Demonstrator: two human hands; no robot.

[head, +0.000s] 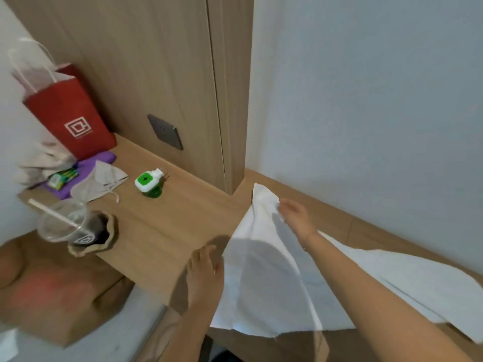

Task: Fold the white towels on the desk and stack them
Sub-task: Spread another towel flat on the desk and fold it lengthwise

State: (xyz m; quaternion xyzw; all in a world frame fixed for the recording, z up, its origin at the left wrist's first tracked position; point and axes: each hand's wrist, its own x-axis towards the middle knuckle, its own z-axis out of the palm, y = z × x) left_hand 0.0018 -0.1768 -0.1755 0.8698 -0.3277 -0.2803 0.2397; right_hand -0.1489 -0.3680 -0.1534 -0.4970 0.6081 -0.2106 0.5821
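1. Markings: the red paper bag at far left carries a white square logo; the text line beneath it is too small to read. The clear plastic cup also bears a white logo, unreadable.
2. Surroundings: a green-and-white plug-in device lies on the wooden surface near a grey wall socket. A purple item, a green packet and a grey cloth pouch lie left of it. A brown paper bag occupies the near left.
3. White towel: raised off the surface at centre-right, draped, its near edge frayed. A second white towel lies flat at right.
4. Right hand: fingers pinch the raised towel's top edge.
5. Left hand: fingers grip its left edge; the exact grip is hidden by the cloth.
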